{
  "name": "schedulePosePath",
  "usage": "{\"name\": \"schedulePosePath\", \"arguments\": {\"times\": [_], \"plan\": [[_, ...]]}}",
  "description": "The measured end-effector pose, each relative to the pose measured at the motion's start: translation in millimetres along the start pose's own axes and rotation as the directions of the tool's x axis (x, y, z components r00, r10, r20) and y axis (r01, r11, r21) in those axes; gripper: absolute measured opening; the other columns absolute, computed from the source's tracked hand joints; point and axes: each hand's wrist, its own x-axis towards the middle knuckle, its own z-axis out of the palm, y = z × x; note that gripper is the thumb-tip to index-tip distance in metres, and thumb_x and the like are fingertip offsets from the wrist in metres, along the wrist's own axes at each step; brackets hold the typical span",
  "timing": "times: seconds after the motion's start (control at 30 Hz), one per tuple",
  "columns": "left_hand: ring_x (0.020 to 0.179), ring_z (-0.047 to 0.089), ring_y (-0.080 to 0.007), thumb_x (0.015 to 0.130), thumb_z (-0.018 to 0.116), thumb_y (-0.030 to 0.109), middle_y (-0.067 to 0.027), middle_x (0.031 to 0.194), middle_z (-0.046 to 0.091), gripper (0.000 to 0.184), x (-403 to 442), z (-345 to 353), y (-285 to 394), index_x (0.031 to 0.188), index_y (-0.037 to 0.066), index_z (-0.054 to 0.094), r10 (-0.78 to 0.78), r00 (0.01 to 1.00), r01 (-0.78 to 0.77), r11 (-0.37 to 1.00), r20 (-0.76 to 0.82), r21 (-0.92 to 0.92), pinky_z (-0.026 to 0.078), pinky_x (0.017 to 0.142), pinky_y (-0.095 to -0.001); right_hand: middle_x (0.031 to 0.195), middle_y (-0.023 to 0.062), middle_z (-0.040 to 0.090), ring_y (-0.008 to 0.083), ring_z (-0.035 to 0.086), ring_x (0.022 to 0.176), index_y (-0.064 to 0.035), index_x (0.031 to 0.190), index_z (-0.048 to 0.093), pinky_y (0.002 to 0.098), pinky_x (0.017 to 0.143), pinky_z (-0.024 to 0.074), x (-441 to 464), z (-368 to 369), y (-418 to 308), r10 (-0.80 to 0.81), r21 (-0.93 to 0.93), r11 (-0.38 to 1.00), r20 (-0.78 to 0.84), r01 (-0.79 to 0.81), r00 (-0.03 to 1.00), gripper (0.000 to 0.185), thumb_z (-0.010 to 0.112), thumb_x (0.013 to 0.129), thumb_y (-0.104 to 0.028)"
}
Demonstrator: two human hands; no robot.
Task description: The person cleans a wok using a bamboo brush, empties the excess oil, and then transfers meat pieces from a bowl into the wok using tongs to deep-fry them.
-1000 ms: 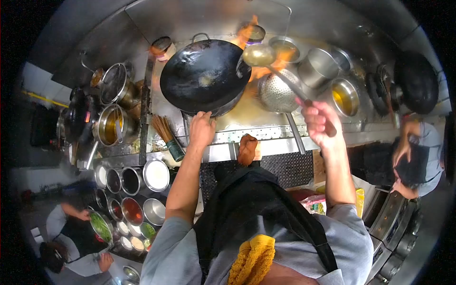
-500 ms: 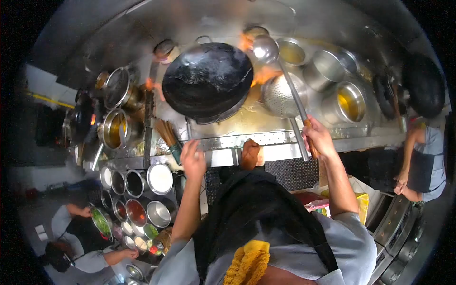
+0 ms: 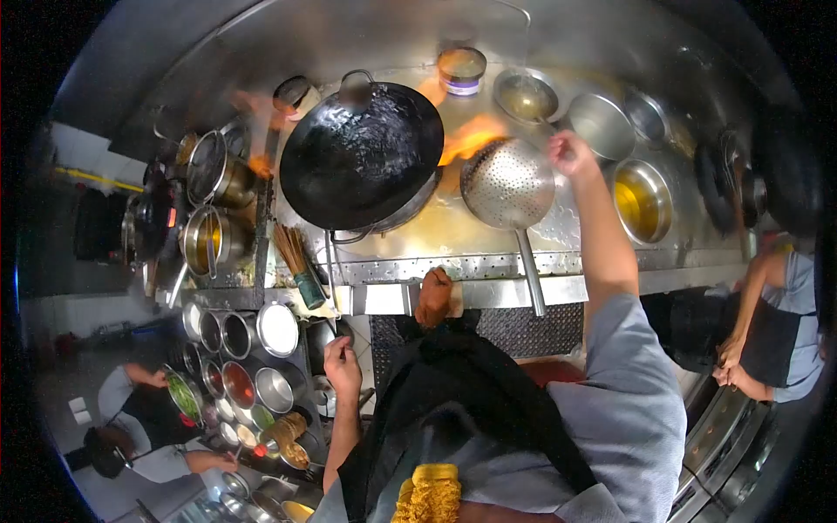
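Right hand [image 3: 571, 155]: fingers curled inward, to the right of the wok [image 3: 362, 187]; whether they pinch anything cannot be told. It overlaps the near edge of a deep metal pot [image 3: 603, 129], contact uncertain. Left hand [image 3: 343, 363]: fingers loosely bent, on the wearer's side of the wok and apart from it; its grip cannot be told either. The wok, dark and glossy inside, has loop handles at its far and near rims. Right of it burns an orange flame [image 3: 473, 139], then lies a perforated strainer [image 3: 508, 183], its handle pointing toward the wearer. A shallow bowl [image 3: 542, 84] stands to the wok's far right; a pot of yellow liquid [image 3: 658, 181] stands farther right than the strainer. Just nearer the wearer than the wok's left side is a bristle brush [image 3: 301, 270] with a green base.
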Motion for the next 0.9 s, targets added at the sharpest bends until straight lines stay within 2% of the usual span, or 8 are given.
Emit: {"name": "schedulePosePath", "arguments": {"times": [0.03,0.17,0.23,0.27,0.43,0.67,0.8,0.9], "plan": [[0.097,0.063,-0.0330,0.082,0.058,-0.006,-0.0177,0.103,0.066,0.020,1.4,4.2,4.0,0.097,-0.001,0.068,0.004,1.000,-0.004,1.000,0.006,-0.019,0.049,0.089,-0.0372,0.063,0.0023,0.042,0.0125,0.046,0.054,-0.0034,0.077,0.046,0.0253,0.048,0.0394,-19.7,14.2,-7.5,0.057,0.468,0.878,0.112,-0.103,0.992,0.008,0.049,0.085,-0.003],[0.096,0.064,-0.0343,0.084,0.057,-0.004,-0.0188,0.104,0.066,0.018,14.1,15.5,-1.2,0.098,-0.002,0.068,0.043,0.999,-0.042,0.998,0.027,-0.039,0.050,0.088,-0.0379,0.072,0.0049,0.046,0.0140,0.049,0.058,-0.0017,0.078,0.042,0.0254,0.049,0.0407,-94.4,40.3,-0.9,-0.035,0.569,0.814,0.244,-0.114,0.969,0.011,0.049,0.086,-0.001],[0.096,0.064,-0.0360,0.084,0.057,-0.001,-0.0193,0.101,0.067,0.017,31.5,15.3,1.6,0.097,-0.001,0.068,0.102,0.994,-0.101,0.994,0.032,-0.028,0.050,0.087,-0.0398,0.075,0.0056,0.047,0.0138,0.050,0.060,-0.0010,0.081,0.043,0.0258,0.050,0.0414,-163.4,81.3,6.7,-0.125,0.554,0.832,0.138,0.028,0.982,0.009,0.050,0.086,-0.002],[0.095,0.063,-0.0366,0.084,0.058,-0.001,-0.0190,0.099,0.067,0.017,43.3,15.1,1.5,0.097,-0.001,0.069,0.108,0.993,-0.108,0.994,0.036,-0.016,0.050,0.086,-0.0408,0.077,0.0056,0.049,0.0127,0.051,0.061,0.0038,0.090,0.045,0.0257,0.050,0.0418,-163.3,67.9,4.8,-0.045,0.543,0.833,0.252,-0.102,0.967,0.008,0.050,0.087,-0.002],[0.098,0.062,-0.0398,0.082,0.062,0.006,-0.0215,0.100,0.066,0.026,117.2,26.0,-48.3,0.107,-0.001,0.067,0.153,0.988,-0.155,0.981,0.029,0.112,0.049,0.089,-0.0443,0.079,0.0036,0.050,0.0088,0.049,0.056,0.0133,0.114,0.044,0.0215,0.042,0.0387,-253.4,112.6,31.1,-0.014,0.413,0.906,0.237,-0.088,0.971,0.030,0.048,0.089,-0.004],[0.116,0.054,-0.0444,0.080,0.069,0.030,-0.0271,0.135,0.046,0.082,186.1,13.3,-75.5,0.149,0.006,0.032,-0.290,0.929,0.150,0.863,0.231,0.483,0.045,0.101,-0.0465,0.080,0.0020,0.051,0.0073,0.049,0.055,0.0082,0.125,0.048,0.0213,0.040,0.0401,-336.4,163.3,132.4,0.042,0.412,0.891,0.343,-0.191,0.938,0.038,0.049,0.093,-0.012],[0.118,0.054,-0.0433,0.082,0.067,0.036,-0.0285,0.141,0.040,0.093,192.2,13.2,-88.8,0.155,0.005,0.016,-0.410,0.844,0.194,0.833,0.344,0.518,0.047,0.100,-0.0462,0.081,0.0013,0.052,0.0071,0.049,0.054,-0.0071,0.100,0.051,0.0218,0.034,0.0377,-354.9,191.5,189.1,0.142,0.217,0.950,0.342,-0.225,0.929,0.010,0.052,0.092,-0.014],[0.114,0.057,-0.0446,0.084,0.066,0.035,-0.0325,0.141,0.038,0.094,192.6,13.7,-104.5,0.155,0.004,0.013,-0.385,0.849,0.156,0.837,0.363,0.525,0.049,0.097,-0.0475,0.077,0.0036,0.051,0.0099,0.049,0.051,-0.0095,0.104,0.050,0.0228,0.034,0.0383,-349.6,212.8,222.1,0.173,0.046,0.982,0.207,-0.186,0.963,0.014,0.054,0.090,-0.010]]}}
